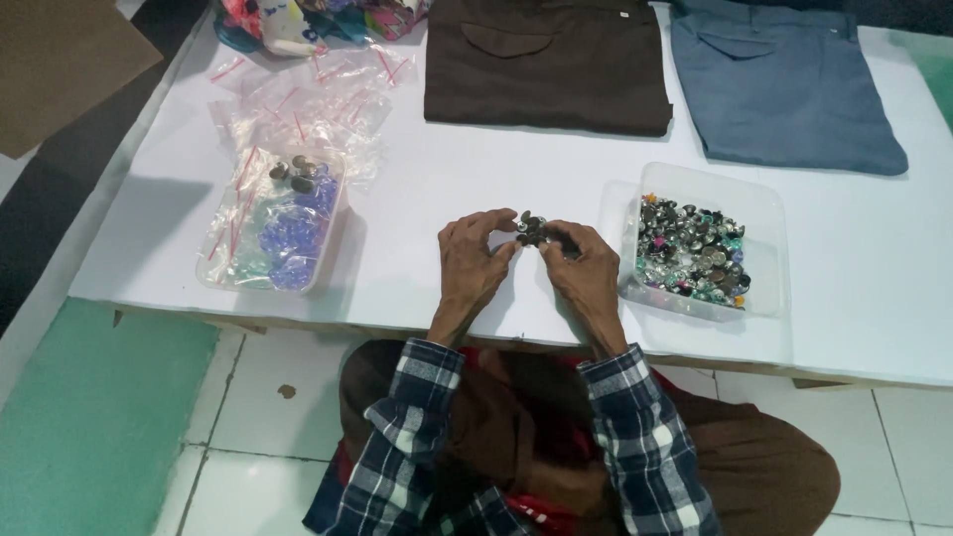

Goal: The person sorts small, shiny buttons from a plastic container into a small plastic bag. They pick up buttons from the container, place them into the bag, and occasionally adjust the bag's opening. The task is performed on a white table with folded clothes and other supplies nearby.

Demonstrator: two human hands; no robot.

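Head view, both hands (531, 253) pinching apparently small metal buttons (533, 230), button tub (764, 213) right, bead tray (333, 238) left.

My left hand (475, 260) and right hand (586, 270) are bare, without rings or a watch. I wear a long-sleeved flannel shirt (635, 437) checked in navy blue, white and grey, cuffs buttoned at the wrists, brown trousers (764, 467), and a strip of red cloth (536, 511) showing at my lap.
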